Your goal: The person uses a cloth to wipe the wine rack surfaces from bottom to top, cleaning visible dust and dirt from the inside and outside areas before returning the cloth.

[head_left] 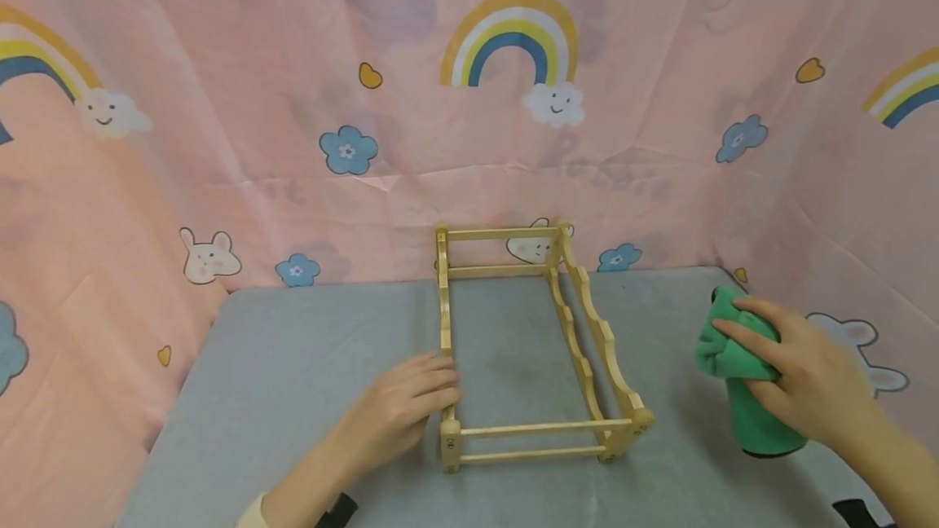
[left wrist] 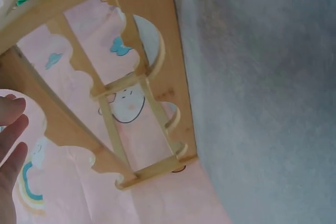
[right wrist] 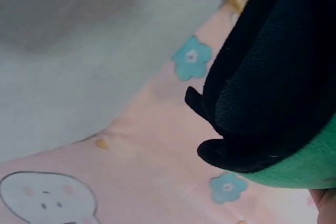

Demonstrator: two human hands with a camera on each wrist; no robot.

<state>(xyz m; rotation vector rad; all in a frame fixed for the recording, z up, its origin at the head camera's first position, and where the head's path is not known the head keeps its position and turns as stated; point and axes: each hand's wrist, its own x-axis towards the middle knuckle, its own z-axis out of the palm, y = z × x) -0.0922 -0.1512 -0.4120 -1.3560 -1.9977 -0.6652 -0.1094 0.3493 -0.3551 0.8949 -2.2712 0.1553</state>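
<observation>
A light wooden rack [head_left: 619, 428] with scalloped side rails stands at the middle of the table. My left hand [head_left: 409, 398] grips its left side near the front corner, the fingers bent over the rail and the thumb hidden. In the left wrist view, my fingertips [left wrist: 13, 158] show beside a scalloped rail [left wrist: 71, 135]. Out to the right of the rack, my right hand [head_left: 810, 365] holds a bunched green cloth [head_left: 759, 422] with black edging, thumb and fingers around it. The right wrist view shows the dark side of the cloth [right wrist: 273, 77], close to the camera.
Grey fabric covers the table [head_left: 330, 332]. A pink curtain [head_left: 293, 186] printed with rainbows, flowers and rabbits hangs behind and along both sides. The rack's far end stands close to the back curtain.
</observation>
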